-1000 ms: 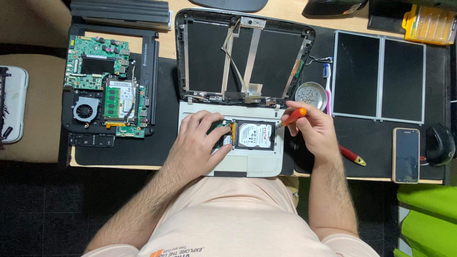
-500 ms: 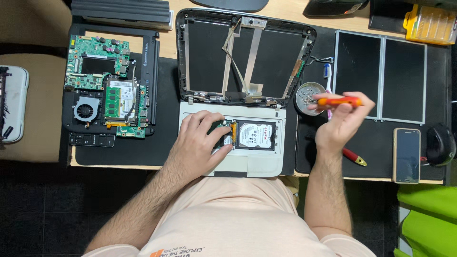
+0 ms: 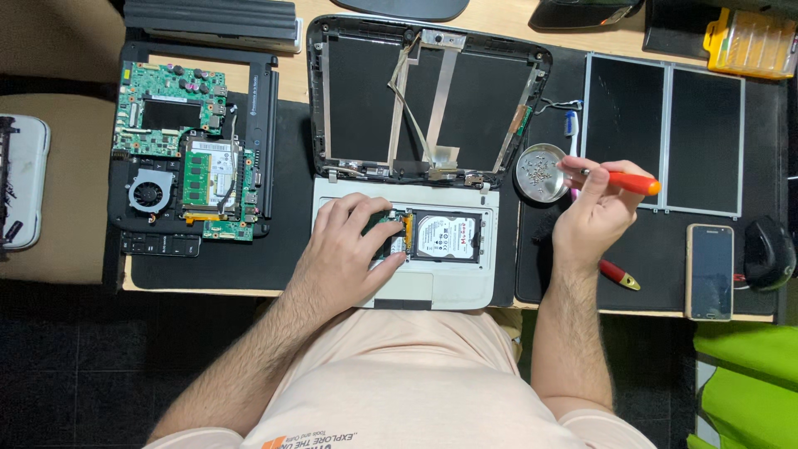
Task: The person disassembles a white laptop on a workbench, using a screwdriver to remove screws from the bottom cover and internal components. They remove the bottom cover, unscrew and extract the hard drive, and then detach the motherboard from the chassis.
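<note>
Wooden desk, black mat — left hand (image 3: pixel 349 249) flat beside the silver hard drive (image 3: pixel 447 235) in the white laptop base (image 3: pixel 432 287); right hand (image 3: pixel 594 212) grips an orange-handled screwdriver (image 3: pixel 619 180), tip at the round metal screw dish (image 3: pixel 541 172) — looks like screws are being handled, so a steady tip matters.

White label on the hard drive (image 3: pixel 446 235); two dark screen panels (image 3: pixel 662 141) right

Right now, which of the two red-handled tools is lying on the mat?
The short red tool beside the right wrist lies on the mat; the orange-red screwdriver is held in the right hand over the screw dish.

Two display panels (image 3: pixel 663 137) — maybe two screwdrivers (image 3: pixel 619 180).
</note>
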